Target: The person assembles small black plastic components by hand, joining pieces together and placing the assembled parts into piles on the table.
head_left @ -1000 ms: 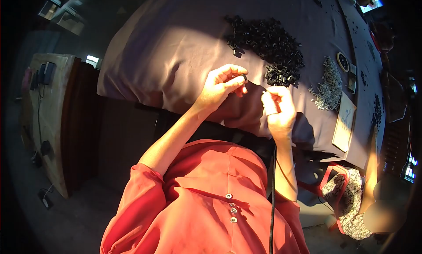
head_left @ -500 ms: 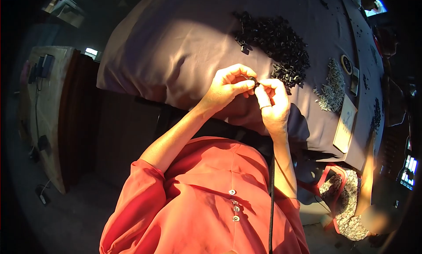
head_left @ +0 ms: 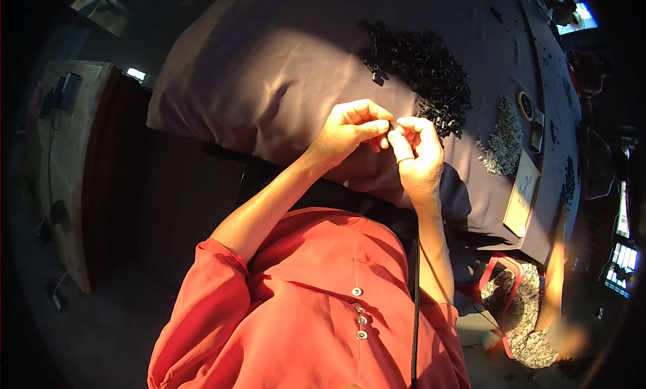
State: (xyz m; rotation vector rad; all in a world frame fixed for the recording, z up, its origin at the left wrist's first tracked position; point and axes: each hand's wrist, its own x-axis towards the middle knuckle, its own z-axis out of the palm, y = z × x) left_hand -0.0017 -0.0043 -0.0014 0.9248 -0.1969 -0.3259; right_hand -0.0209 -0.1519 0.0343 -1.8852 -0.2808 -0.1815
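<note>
My left hand (head_left: 350,130) pinches a small black part (head_left: 391,126) between thumb and fingertips. Right beside it, my right hand (head_left: 418,150) has its fingers closed at the same part; whatever else it holds is too small to make out. The fingertips of both hands nearly meet above the near edge of the cloth-covered table (head_left: 316,59). Just beyond my right hand lies a large heap of small black parts (head_left: 427,69). A pile of small pale pieces (head_left: 503,140) lies to its right.
Right of the pale pile are a round object (head_left: 525,105) and a light box with markings (head_left: 522,194). Another person's forearm (head_left: 556,268) reaches in at the right, near a red-framed chair (head_left: 491,271). A wooden cabinet (head_left: 74,167) stands at the left. A black cord (head_left: 416,308) hangs down my front.
My hands have come together, the right moving up and left to the black part in my left hand. Over the last half second they have stayed nearly still while the view shifted slightly.
</note>
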